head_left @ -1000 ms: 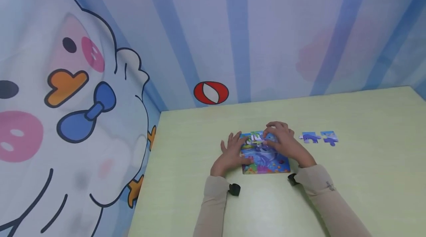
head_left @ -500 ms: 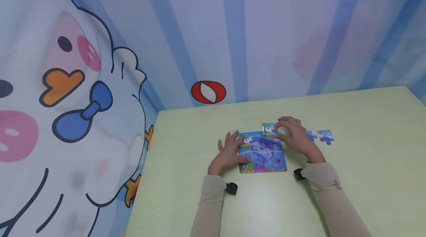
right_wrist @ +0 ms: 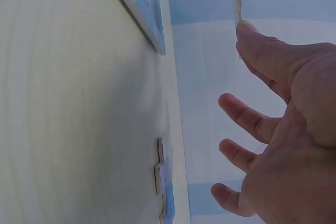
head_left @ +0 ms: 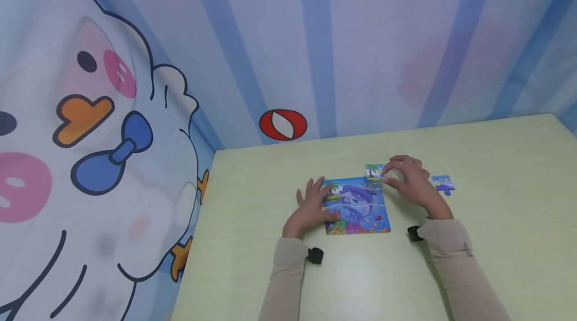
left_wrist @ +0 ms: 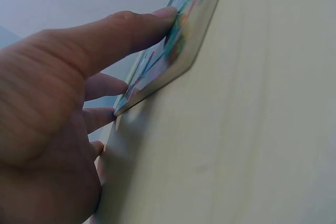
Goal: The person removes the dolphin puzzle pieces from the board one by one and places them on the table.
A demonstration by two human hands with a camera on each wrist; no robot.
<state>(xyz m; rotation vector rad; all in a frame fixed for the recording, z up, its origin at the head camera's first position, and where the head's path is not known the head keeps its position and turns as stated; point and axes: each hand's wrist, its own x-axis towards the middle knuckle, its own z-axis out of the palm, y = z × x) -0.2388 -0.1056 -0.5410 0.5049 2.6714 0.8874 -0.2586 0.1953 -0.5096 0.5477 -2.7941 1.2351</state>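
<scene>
A square puzzle board (head_left: 360, 211) printed with a dolphin and sea scene lies on the table. My left hand (head_left: 310, 211) rests at its left side; in the left wrist view the thumb (left_wrist: 149, 24) presses on the board's face while the other fingers touch near its edge. Thumb and forefinger of my right hand (head_left: 412, 183) pinch a puzzle piece (head_left: 373, 170) with a palm tree on it, held up over the board's top right corner. Edge-on, that thin piece (right_wrist: 237, 3) stands well off the table in the right wrist view, its other fingers spread free.
To the right of the right hand lies a loose blue and purple puzzle piece (head_left: 443, 185). The pale table (head_left: 252, 196) runs back to a wall (head_left: 360, 60) with blue stripes, and a large cartoon duck print (head_left: 149, 201) covers the left side.
My right hand has lifted the palm tree piece off the board and moved it right and slightly back. It now covers one loose piece from the head view. The left hand has stayed in place.
</scene>
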